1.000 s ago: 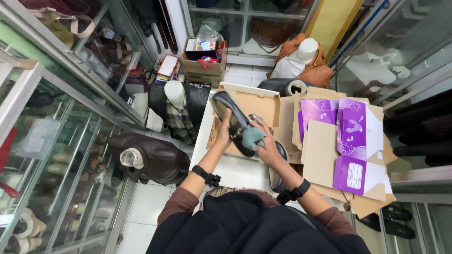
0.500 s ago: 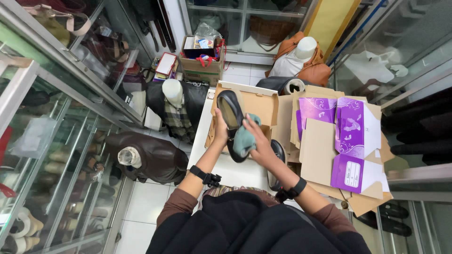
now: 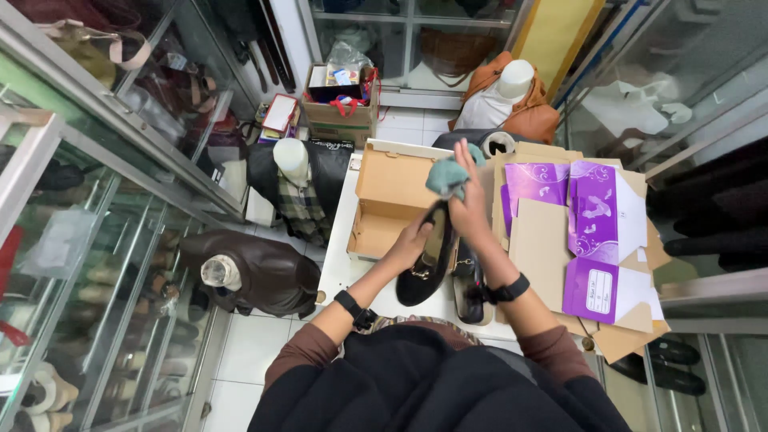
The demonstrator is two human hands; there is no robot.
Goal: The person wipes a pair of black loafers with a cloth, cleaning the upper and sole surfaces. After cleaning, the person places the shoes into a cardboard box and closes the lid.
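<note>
My left hand (image 3: 410,246) holds a black flat shoe (image 3: 426,266) with a gold buckle, its toe pointing toward me, over the white tabletop (image 3: 339,260). My right hand (image 3: 470,210) is raised above the shoe's heel and grips a crumpled teal cloth (image 3: 448,177). The second black shoe (image 3: 470,284) lies on the table under my right wrist. An open empty cardboard shoebox (image 3: 392,200) sits just beyond my left hand.
Flattened cardboard and purple shoebox lids (image 3: 594,224) cover the table's right side. Headless busts wearing jackets (image 3: 252,272) stand on the floor to the left, and another bust (image 3: 512,100) beyond the table. A glass display case (image 3: 88,224) runs along the left. A carton of goods (image 3: 340,104) sits behind.
My left hand turned the shoe over from sole-up to opening-up and lowered it toward the table. My right hand lifted the cloth off the shoe and moved it away above the box.
</note>
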